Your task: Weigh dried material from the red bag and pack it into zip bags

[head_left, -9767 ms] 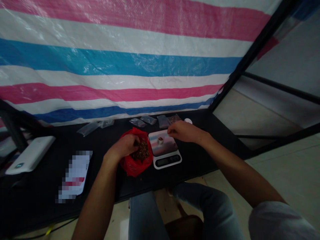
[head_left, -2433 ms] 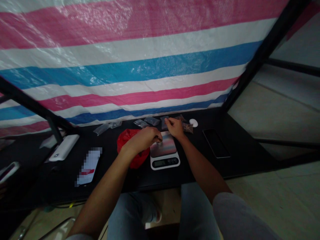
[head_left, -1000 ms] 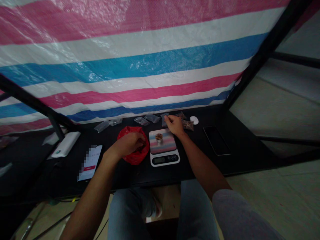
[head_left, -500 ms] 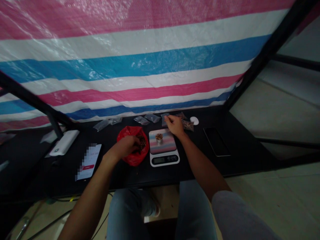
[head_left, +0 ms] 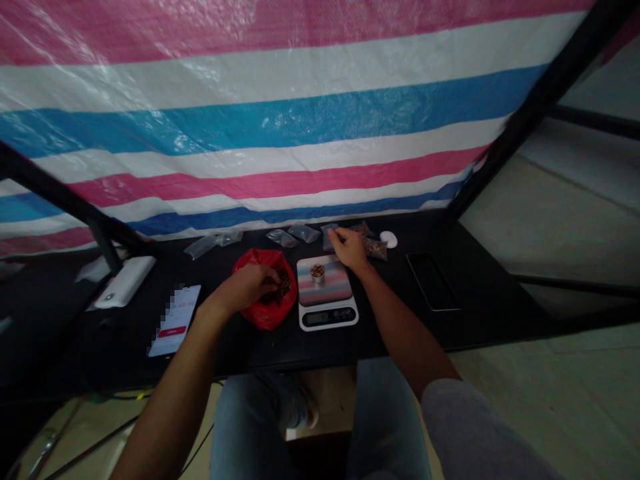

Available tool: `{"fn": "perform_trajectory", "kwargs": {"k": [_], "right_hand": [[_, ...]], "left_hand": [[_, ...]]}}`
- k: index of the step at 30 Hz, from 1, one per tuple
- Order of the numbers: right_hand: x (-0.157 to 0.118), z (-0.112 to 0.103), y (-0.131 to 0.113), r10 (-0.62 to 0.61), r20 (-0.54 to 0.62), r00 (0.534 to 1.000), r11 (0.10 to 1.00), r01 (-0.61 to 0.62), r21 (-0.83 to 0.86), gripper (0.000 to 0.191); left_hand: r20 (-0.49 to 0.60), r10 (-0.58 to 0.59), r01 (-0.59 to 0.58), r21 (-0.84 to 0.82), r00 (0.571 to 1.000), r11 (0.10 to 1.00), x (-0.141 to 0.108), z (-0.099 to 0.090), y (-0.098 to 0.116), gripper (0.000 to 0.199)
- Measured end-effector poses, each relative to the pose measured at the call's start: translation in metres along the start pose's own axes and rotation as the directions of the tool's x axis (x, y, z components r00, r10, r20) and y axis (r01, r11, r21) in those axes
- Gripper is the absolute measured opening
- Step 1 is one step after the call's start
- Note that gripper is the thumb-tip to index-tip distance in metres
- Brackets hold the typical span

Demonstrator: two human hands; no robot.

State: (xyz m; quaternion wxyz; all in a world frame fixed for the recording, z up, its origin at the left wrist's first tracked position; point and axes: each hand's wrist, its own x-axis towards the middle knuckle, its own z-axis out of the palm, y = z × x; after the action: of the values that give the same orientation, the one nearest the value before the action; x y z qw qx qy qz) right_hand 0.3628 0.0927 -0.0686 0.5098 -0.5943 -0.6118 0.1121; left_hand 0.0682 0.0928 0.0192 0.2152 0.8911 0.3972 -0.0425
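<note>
My left hand (head_left: 254, 283) reaches over the left rim of a red plastic bag (head_left: 264, 319), its fingers curled at the small brown pieces (head_left: 285, 283) inside. What those fingers hold is too dark to make out. To the right stands a white kitchen scale (head_left: 330, 318) with a small metal cup (head_left: 318, 275) on its plate, heaped with brown pieces. Beyond the scale, my right hand (head_left: 349, 249) has its fingers pinched at a small clear plastic bag (head_left: 327, 239) lying on the black table.
Several clear bags (head_left: 304, 233) lie along the back, and filled bags (head_left: 376, 249) sit beside a white round object (head_left: 389, 239). A lit phone (head_left: 176, 321) and a white box (head_left: 125, 283) are at left, a dark phone-like device (head_left: 431, 282) at right. Striped sheeting (head_left: 280, 133) hangs behind.
My left hand has lifted and drawn back slightly within the red bag. My right hand stays at the clear bag. The camera view has shifted a little.
</note>
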Motion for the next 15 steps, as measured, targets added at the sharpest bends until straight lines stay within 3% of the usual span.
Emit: {"fn": "perform_trajectory", "kwargs": {"k": [7,11,15], "right_hand": [[-0.001,0.000,-0.001,0.000,0.003,1.000,1.000,0.000,-0.010,0.047],[0.000,0.001,-0.001,0.009,0.006,1.000,1.000,-0.009,-0.006,0.048],[0.000,0.001,-0.001,0.006,0.004,1.000,1.000,-0.006,-0.014,0.046]], "left_hand": [[-0.112,0.127,-0.133,-0.040,0.985,0.990,0.002,-0.016,0.018,0.020],[-0.196,0.248,-0.263,-0.055,0.949,0.963,0.013,-0.025,0.044,0.017],[-0.243,0.358,-0.380,-0.048,0.902,0.924,0.029,-0.023,0.063,0.016]]}}
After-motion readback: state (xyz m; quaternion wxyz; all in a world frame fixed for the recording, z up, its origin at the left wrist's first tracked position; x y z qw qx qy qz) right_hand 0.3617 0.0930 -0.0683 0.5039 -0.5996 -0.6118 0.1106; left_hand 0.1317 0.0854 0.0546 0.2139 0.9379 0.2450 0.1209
